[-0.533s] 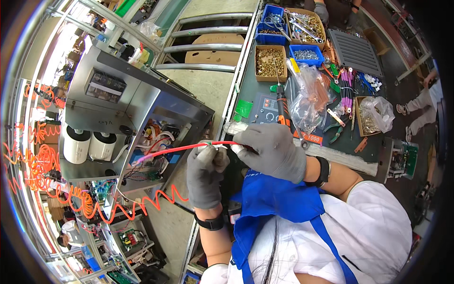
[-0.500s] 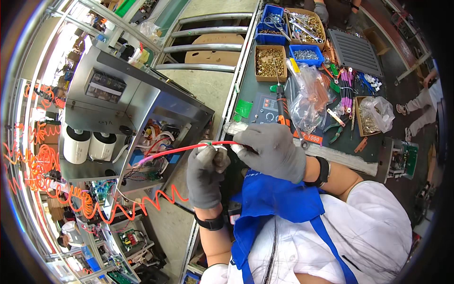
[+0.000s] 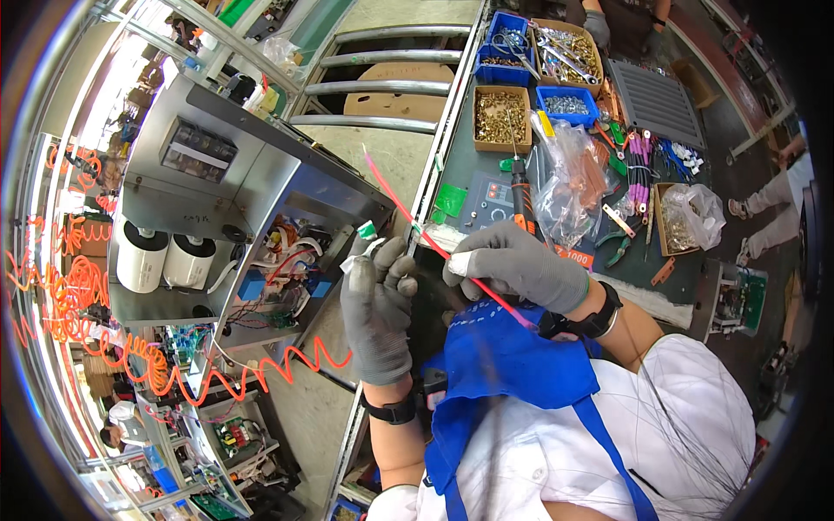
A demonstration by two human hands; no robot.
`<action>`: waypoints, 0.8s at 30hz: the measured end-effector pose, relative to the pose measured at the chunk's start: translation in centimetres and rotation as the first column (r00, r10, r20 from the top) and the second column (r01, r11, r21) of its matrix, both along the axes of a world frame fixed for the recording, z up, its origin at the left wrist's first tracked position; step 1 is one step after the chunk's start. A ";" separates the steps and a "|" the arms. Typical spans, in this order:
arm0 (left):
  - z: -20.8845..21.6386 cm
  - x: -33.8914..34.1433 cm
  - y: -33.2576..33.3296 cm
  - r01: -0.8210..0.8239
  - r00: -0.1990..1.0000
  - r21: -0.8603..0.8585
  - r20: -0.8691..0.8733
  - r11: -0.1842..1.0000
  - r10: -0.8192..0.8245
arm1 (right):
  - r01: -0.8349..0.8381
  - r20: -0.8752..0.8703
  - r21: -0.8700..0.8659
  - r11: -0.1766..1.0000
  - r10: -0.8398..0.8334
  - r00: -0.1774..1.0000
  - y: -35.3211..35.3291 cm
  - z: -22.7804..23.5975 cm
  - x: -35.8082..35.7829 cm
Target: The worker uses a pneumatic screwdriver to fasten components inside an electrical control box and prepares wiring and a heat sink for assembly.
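A red wire (image 3: 395, 198) with pinkish ends runs slantwise up from my apron, its far end over the rollers. My gloved right hand (image 3: 526, 271) pinches it near the middle, thumb and fingers closed. A small green band shows on the wire just beyond the fingers. To the left, my gloved left hand (image 3: 377, 317) is raised, its other fingers curled. Between its thumb and forefinger it holds a small white piece with a green end (image 3: 366, 231), whose exact kind I cannot make out. The hands are apart.
An open metal cabinet (image 3: 213, 113) with two white cylinders and wiring stands left of a roller conveyor (image 3: 382, 88). On the bench lie a screwdriver (image 3: 521, 195), a box of brass fasteners (image 3: 501, 118), blue bins and pliers. An orange coiled hose (image 3: 252, 378) hangs low. Another person's gloved hand (image 3: 597, 28) is at the back.
My left hand has let go of the red wire and moved slightly left with the small white-and-green piece. The wire, still in my right hand, has swung from level to slanted.
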State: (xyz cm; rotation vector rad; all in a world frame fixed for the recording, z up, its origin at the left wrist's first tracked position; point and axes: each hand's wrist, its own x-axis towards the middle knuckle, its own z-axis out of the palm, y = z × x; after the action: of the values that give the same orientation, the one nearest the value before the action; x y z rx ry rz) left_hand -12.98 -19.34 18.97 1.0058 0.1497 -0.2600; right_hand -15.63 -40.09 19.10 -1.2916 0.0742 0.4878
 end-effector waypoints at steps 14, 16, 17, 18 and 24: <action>1.0 0.2 -1.9 -0.203 0.951 0.340 0.293 0.918 0.102 | 0.240 0.450 -0.390 0.889 -0.043 0.892 1.5 -0.8 -1.3; 1.1 0.0 -1.6 -0.134 0.976 0.395 0.212 0.909 0.051 | 0.271 0.483 -0.384 0.883 -0.057 0.874 1.6 -1.0 -1.3; 1.2 -0.1 -1.5 -0.091 0.977 0.376 0.212 0.922 0.010 | 0.299 0.520 -0.391 0.871 -0.059 0.852 1.7 -1.1 -1.3; 1.3 -0.2 -1.5 -0.064 0.984 0.372 0.179 0.926 -0.004 | 0.327 0.557 -0.396 0.858 -0.059 0.828 1.8 -1.2 -1.2; 1.6 0.1 -1.8 -0.039 0.995 0.429 0.098 0.903 -0.004 | 0.492 0.728 -0.528 0.692 0.071 0.682 2.0 -1.8 -1.2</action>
State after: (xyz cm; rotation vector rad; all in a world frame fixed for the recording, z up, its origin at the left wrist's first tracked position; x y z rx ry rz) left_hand -12.93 -21.15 20.55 1.4554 0.1307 -0.1626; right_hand -16.80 -38.07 17.32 -2.1280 -0.2571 -0.3594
